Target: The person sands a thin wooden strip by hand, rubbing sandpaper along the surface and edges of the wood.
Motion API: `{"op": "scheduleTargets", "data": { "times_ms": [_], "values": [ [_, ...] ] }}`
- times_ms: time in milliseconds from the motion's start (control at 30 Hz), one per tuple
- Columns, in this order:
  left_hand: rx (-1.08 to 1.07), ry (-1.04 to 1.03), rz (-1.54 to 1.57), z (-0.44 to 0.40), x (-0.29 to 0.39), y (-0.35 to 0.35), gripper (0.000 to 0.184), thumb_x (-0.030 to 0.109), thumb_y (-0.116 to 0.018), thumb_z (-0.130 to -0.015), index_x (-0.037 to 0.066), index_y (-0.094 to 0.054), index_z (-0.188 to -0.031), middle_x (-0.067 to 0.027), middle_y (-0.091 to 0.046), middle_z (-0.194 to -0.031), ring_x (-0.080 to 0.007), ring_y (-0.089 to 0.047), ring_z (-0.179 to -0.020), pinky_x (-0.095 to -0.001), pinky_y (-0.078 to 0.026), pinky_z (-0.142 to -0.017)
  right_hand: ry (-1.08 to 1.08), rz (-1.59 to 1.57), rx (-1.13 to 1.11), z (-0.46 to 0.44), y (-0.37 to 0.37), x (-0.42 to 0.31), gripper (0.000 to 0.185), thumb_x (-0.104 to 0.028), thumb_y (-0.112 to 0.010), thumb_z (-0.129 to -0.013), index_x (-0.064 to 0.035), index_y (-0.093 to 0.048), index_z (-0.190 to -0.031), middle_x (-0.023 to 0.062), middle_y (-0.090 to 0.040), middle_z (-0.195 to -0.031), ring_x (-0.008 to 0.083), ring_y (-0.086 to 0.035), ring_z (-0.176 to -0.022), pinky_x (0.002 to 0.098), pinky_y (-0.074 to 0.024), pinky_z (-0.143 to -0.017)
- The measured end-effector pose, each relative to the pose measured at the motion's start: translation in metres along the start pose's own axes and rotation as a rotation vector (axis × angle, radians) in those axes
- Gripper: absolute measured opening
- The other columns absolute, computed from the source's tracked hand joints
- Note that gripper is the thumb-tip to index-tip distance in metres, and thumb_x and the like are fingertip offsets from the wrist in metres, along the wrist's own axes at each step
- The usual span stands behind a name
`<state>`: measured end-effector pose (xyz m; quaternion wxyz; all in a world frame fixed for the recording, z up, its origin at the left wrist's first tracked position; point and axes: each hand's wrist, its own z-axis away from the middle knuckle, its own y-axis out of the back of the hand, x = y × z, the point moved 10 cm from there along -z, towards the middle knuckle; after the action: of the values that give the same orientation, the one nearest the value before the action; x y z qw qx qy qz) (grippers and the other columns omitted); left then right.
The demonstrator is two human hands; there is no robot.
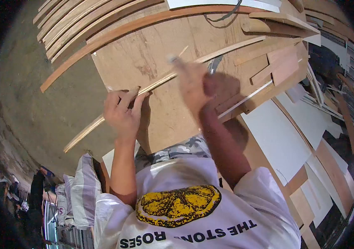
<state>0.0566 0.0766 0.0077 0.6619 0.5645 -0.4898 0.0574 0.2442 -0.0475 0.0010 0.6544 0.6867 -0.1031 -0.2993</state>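
A long pale wooden strip (160, 81) slants across the plywood counter (166, 128), its near end jutting past the left edge above the grey floor (19, 91) and its far end lying toward the right side of the counter. The left hand (123, 111) is mostly closed, pinching the strip between thumb and fingers close to that left edge. The right hand (194, 81) is over the middle of the strip, smeared by motion blur – something light grey shows at its fingertips, but I cannot tell what it is, how far the hand is open or whether it has hold of anything. A thin pale stick (184, 50) pokes out just beyond the strip there.

Behind the strip, a long reddish-brown slat (131, 27) crosses the back of the counter, with a bundle of wooden battens (75, 25) at upper left and a dark strap (223, 19) hanging over the slat. Flat wood offcuts (284, 62) lie on the right of the counter, near a narrow white strip (247, 98). White sheets (274, 137) spread out below, at right; at lower left stands a striped sack (85, 191). The person wears a white T-shirt (239, 216) – printed with a yellow citrus slice (179, 205) – and camouflage trousers (175, 150).
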Motion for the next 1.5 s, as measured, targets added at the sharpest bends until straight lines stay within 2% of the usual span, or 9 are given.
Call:
{"op": "scheduleTargets", "data": {
  "times_ms": [100,367,500,533,767,867,1033,1267,1500],
  "values": [
    [-0.004,-0.006,0.012,-0.006,0.005,0.005,0.026,0.020,-0.098,-0.074,0.011,-0.087,-0.096,-0.0045,-0.066,-0.080,-0.0231,-0.063,-0.075,-0.0388,-0.049,-0.069,-0.326,-0.261,0.031,-0.007,0.009,0.049,0.021,-0.022,-0.067,-0.101,-0.0106,-0.081,-0.112,0.0092,-0.079,-0.102,0.0275,-0.077,-0.090,0.0452,-0.0599,-0.082],
    [0.011,-0.016,-0.012,-0.001,0.002,0.002,0.026,0.019,-0.098,-0.077,0.011,-0.087,-0.099,-0.0040,-0.066,-0.080,-0.0226,-0.063,-0.075,-0.0382,-0.049,-0.070,0.194,-0.202,0.321,0.004,0.030,-0.040,0.023,-0.009,-0.072,-0.093,-0.0123,-0.081,-0.114,0.0083,-0.079,-0.097,0.0320,-0.077,-0.091,0.0396,-0.0614,-0.081],
    [-0.018,-0.004,0.012,-0.001,0.003,0.002,0.025,0.019,-0.096,-0.079,0.011,-0.088,-0.101,-0.0042,-0.066,-0.082,-0.0227,-0.063,-0.076,-0.0380,-0.049,-0.070,-0.042,-0.320,0.493,0.011,0.035,0.039,0.028,-0.005,-0.070,-0.096,-0.0097,-0.081,-0.121,0.0107,-0.082,-0.110,0.0322,-0.077,-0.099,0.0451,-0.0614,-0.088],
    [-0.024,-0.017,0.003,-0.002,0.004,0.002,0.024,0.019,-0.096,-0.079,0.011,-0.088,-0.101,-0.0044,-0.066,-0.082,-0.0227,-0.063,-0.076,-0.0380,-0.049,-0.070,-0.147,-0.206,0.214,0.001,0.010,0.042,0.023,-0.009,-0.073,-0.099,-0.0092,-0.081,-0.120,0.0131,-0.081,-0.111,0.0338,-0.076,-0.101,0.0464,-0.0598,-0.091],
    [-0.052,-0.088,-0.053,-0.009,0.022,-0.004,0.026,0.020,-0.095,-0.081,0.009,-0.087,-0.103,-0.0053,-0.067,-0.083,-0.0236,-0.063,-0.077,-0.0389,-0.050,-0.071,-0.021,-0.318,0.285,0.006,0.020,-0.002,0.024,-0.018,-0.073,-0.101,-0.0126,-0.081,-0.123,0.0106,-0.079,-0.105,0.0342,-0.074,-0.101,0.0423,-0.0575,-0.091],
    [-0.055,-0.069,-0.037,-0.010,0.024,-0.009,0.027,0.022,-0.094,-0.081,0.009,-0.086,-0.104,-0.0047,-0.067,-0.083,-0.0238,-0.062,-0.076,-0.0389,-0.050,-0.071,-0.753,-0.248,-0.173,0.009,-0.038,0.134,0.020,-0.010,-0.073,-0.100,-0.0089,-0.080,-0.118,0.0116,-0.080,-0.107,0.0330,-0.075,-0.099,0.0439,-0.0582,-0.087],
    [-0.052,-0.170,-0.112,-0.014,0.030,-0.012,0.026,0.023,-0.091,-0.083,0.010,-0.086,-0.105,-0.0034,-0.066,-0.083,-0.0236,-0.059,-0.076,-0.0384,-0.049,-0.070,0.030,-0.308,0.238,-0.005,0.017,-0.011,0.029,-0.023,-0.063,-0.108,-0.0127,-0.074,-0.132,0.0147,-0.076,-0.102,0.0370,-0.073,-0.098,0.0495,-0.0568,-0.087],
    [-0.088,-0.144,-0.091,-0.014,0.027,-0.012,0.033,0.019,-0.090,-0.082,0.013,-0.087,-0.114,-0.0046,-0.066,-0.083,-0.0241,-0.058,-0.076,-0.0396,-0.048,-0.068,-0.251,-0.067,0.218,-0.022,0.040,0.043,0.024,-0.011,-0.072,-0.099,-0.0057,-0.078,-0.122,0.0171,-0.077,-0.104,0.0408,-0.072,-0.098,0.0501,-0.0576,-0.089],
    [-0.058,-0.163,-0.113,-0.015,0.029,-0.011,0.028,0.022,-0.093,-0.081,0.011,-0.087,-0.106,-0.0015,-0.064,-0.081,-0.0214,-0.055,-0.074,-0.0378,-0.046,-0.066,-0.077,-0.418,0.097,-0.012,0.002,0.008,0.027,-0.018,-0.063,-0.104,-0.0138,-0.078,-0.126,0.0175,-0.077,-0.104,0.0404,-0.073,-0.098,0.0537,-0.0581,-0.084]
  ]
}}
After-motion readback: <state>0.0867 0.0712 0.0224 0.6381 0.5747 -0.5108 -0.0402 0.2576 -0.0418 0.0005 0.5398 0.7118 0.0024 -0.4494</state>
